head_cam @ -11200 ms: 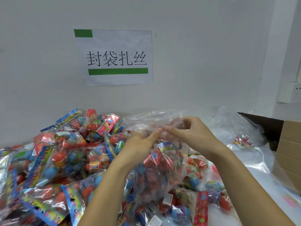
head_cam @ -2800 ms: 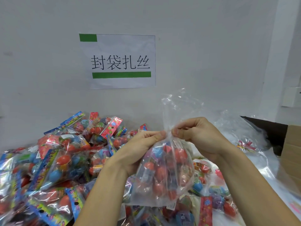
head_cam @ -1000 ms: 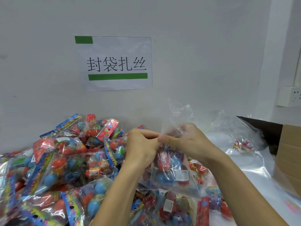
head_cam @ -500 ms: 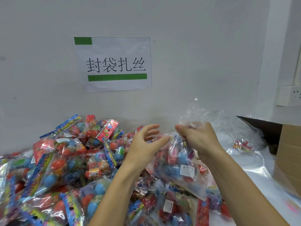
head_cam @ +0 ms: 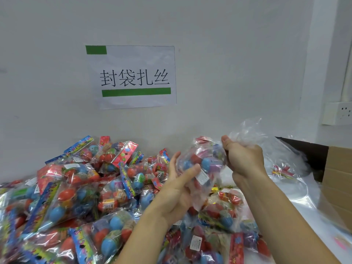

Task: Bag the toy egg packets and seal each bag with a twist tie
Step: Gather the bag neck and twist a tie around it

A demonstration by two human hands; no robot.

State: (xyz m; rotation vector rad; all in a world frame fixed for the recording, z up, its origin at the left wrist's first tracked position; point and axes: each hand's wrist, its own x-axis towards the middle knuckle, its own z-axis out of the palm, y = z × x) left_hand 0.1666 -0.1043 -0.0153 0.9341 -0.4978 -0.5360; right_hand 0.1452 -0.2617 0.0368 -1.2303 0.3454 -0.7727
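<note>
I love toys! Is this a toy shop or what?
Probably a packing workstation, not a shop: a heap of toy egg packets, a cardboard box, and a printed sign taped on a bare wall.

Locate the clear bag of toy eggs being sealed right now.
In the head view, the clear bag of toy eggs is right of centre, above the packet pile: the right hand grips its neck, the left hand supports it.

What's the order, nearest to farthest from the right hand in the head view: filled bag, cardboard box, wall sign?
1. filled bag: gripped by the right hand at its neck.
2. cardboard box: right edge.
3. wall sign: up left, on the wall.
</note>
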